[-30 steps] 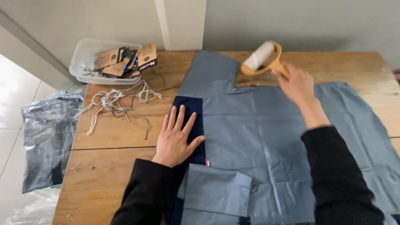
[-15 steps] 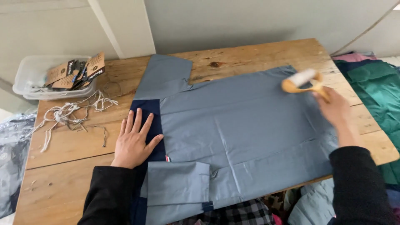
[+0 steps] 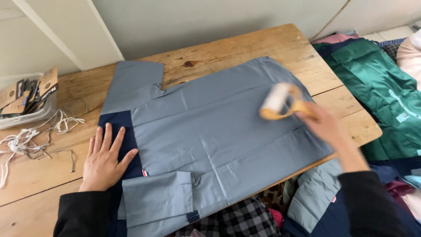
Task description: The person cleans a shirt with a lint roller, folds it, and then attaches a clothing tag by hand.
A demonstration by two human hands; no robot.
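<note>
A grey-blue shirt (image 3: 210, 127) with a navy collar end lies spread flat on the wooden table (image 3: 237, 46). My left hand (image 3: 105, 160) rests flat, fingers spread, on the navy part at the shirt's left edge. My right hand (image 3: 326, 127) grips the wooden handle of a lint roller (image 3: 278, 101), whose white roll sits on the shirt's right side. The roller and the hand are blurred.
A clear plastic tray (image 3: 26, 109) with cardboard tags stands at the table's left edge, with loose white strings (image 3: 39, 136) beside it. Green and other garments (image 3: 377, 83) are piled to the right of the table. More clothes lie below the near edge.
My right hand has carried the lint roller from the shirt's far edge toward the near right part. The view has swung right. My left hand stays pressed on the shirt.
</note>
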